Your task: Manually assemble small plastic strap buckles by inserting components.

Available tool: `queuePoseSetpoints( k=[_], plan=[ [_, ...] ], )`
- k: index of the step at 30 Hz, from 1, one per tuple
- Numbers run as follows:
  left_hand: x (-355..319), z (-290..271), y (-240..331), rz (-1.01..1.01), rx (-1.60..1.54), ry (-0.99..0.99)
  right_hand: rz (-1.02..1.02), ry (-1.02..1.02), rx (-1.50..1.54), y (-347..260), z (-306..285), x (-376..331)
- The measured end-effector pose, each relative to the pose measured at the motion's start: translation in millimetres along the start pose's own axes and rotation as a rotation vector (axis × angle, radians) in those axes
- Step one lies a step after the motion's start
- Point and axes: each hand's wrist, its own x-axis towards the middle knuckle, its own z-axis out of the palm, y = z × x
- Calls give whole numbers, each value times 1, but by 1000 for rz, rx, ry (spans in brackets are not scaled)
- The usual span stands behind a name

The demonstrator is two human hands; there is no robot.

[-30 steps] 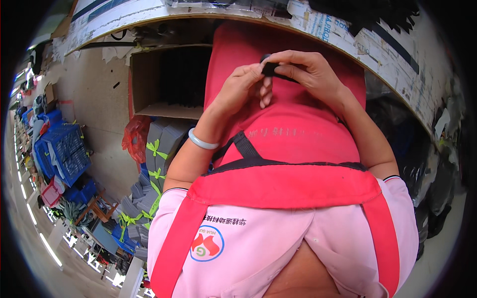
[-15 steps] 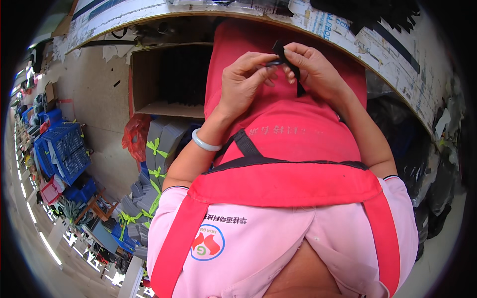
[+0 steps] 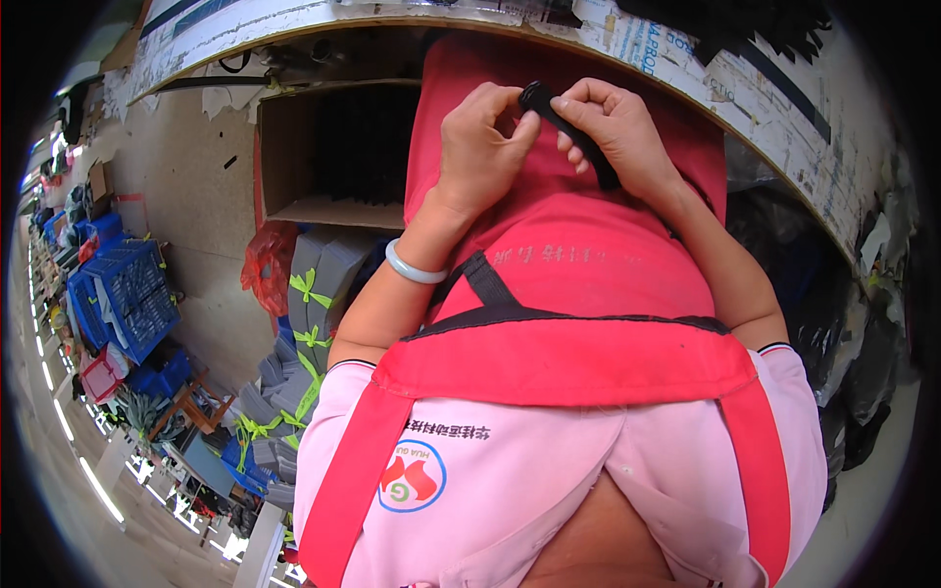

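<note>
Clerk: Entries, left to right?

Checker: One open carton [image 3: 343,212], left of the left hand, dark contents. One left hand [image 3: 483,147], thumb and forefinger curled nearly together at the upper end of a black strip [image 3: 580,145]; firm pinch or light touch, cannot tell.

Clerk: The strip?

Checker: One, slanting from the left fingertips, under the right hand [image 3: 619,137], its lower end hanging free over the red apron [image 3: 588,260].

Clerk: Right hand?

Checker: Closed, thumb pressing the strip against bent fingers. Beyond it, one papered worktop [image 3: 784,157].

Clerk: Handling note?

Checker: Best practice, by judgement: right pinch steady, left fingertips squarely on the end, strip flat and untwisted.
</note>
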Motion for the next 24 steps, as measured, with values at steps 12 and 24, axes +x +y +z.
queuePoseSetpoints(
  k=[12, 24],
  plan=[
    [8, -6, 5, 219, 328, 16, -17, -17, 177, 6, 0, 3],
    [2, -4, 0, 209, 422, -20, 3, 62, 75, 8, 5, 6]
  ],
)
